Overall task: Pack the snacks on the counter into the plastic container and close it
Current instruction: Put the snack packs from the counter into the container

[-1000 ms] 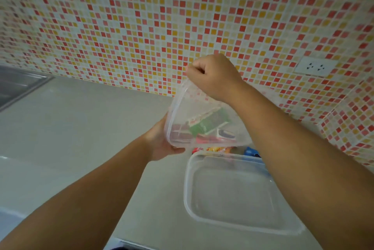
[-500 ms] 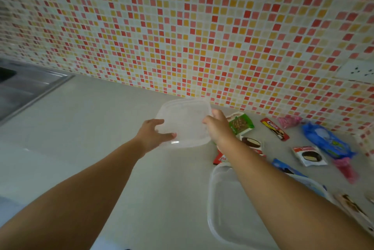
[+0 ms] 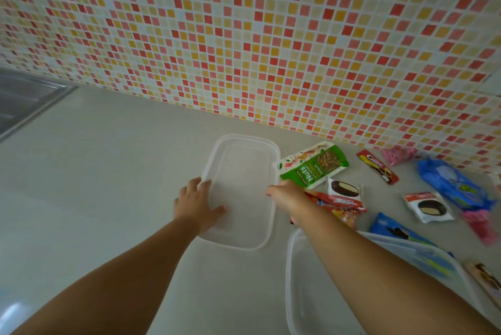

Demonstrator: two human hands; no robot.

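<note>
Mosaic tiles in red, pink and yellow are backing a pale counter (image 3: 113, 161), with a steel sink (image 3: 24, 99) at ten o'clock. Lying flat on the counter just above centre is the lid (image 3: 241, 191), clear and apparently upside down, parked to the left so the container stays open for loading. The container (image 3: 306, 294) is sitting at five o'clock, its far side partly hidden behind the right forearm, and no snack can be seen inside it.

The left hand (image 3: 196, 203) is resting on the lid's nine o'clock edge, fingers spread and nearly straight, thumb lying on the plastic, steadying it rather than gripping. The right hand (image 3: 288, 193) is touching the three o'clock edge; its fingers are pointing away, so whether they are curled on the rim cannot be told.

Snacks are waiting from one to four o'clock: a green nut pack (image 3: 314, 165) just beside the lid, a red wrapper (image 3: 339, 206) under the right wrist, a cream-filled biscuit (image 3: 344, 188), a red stick (image 3: 376, 166) and a blue bag (image 3: 452, 185).

Half a second ago both hands were holding the lid tilted above the counter; now it is lying down flat and the left fingers are relaxing. Packing, by my judgement, is about to begin.
</note>
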